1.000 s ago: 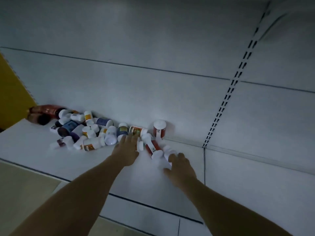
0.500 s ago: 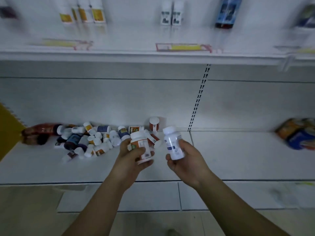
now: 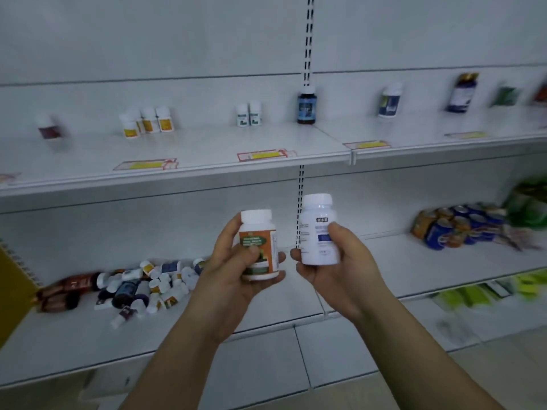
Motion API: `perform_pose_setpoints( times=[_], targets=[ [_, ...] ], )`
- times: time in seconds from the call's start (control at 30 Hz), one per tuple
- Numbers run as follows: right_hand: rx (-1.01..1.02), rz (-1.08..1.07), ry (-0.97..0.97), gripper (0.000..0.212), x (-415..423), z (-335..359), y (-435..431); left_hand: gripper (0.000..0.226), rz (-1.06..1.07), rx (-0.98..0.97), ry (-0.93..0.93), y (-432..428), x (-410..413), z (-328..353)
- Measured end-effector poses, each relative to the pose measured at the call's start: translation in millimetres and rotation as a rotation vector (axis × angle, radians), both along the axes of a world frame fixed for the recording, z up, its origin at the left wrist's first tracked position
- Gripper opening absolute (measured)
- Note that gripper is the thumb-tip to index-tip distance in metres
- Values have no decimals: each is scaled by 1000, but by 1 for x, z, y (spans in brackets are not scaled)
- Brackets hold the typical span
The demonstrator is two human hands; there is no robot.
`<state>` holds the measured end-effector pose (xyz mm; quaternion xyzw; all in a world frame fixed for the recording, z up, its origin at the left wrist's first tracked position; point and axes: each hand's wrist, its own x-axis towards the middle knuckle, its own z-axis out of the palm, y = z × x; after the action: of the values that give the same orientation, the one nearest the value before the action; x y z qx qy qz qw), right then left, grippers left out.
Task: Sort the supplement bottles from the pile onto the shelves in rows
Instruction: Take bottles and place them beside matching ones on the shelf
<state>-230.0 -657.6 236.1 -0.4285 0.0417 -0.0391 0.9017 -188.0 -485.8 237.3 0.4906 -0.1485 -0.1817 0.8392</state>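
While the left hand (image 3: pixel 233 273) has its fingers (image 3: pixel 225 235) clamped on the orange-label bottle (image 3: pixel 260 247) and the right hand (image 3: pixel 343 264) on the white bottle (image 3: pixel 317 229), both upright before the lower shelf (image 3: pixel 414 261), right of the pile (image 3: pixel 142 287), each is judged light, rigid, smooth plastic, best gripped mid-body.

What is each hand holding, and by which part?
The left hand grips the orange-labelled bottle round its body; the right hand grips the white blue-labelled bottle round its body. Both caps are untouched.

Smooth white plastic is seen on both held bottles (image 3: pixel 318 232); the shelves (image 3: pixel 177 149) look matt painted metal.
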Motion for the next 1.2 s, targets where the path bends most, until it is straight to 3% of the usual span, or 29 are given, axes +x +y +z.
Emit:
perform_pose_setpoints(
  times=[0.17,0.33,0.67,0.87,1.2],
  targets=[
    [-129,-107,-107,53,-33,34,-45,52,-118,-89,-15,-53,-20,29],
    [-184,-208,-171,34,-68,62,-108,60,-218,-150,-64,-126,-43,57],
    [-333,-310,-296,33,-100,107,-209,64,-137,-223,-187,-231,-81,93],
    [-375,-277,-298,30,-78,128,-194,56,12,-240,-212,-212,-74,107],
    [-388,-29,-357,26,-9,129,-73,50,155,-321,-200,-98,-38,109]
  ],
)
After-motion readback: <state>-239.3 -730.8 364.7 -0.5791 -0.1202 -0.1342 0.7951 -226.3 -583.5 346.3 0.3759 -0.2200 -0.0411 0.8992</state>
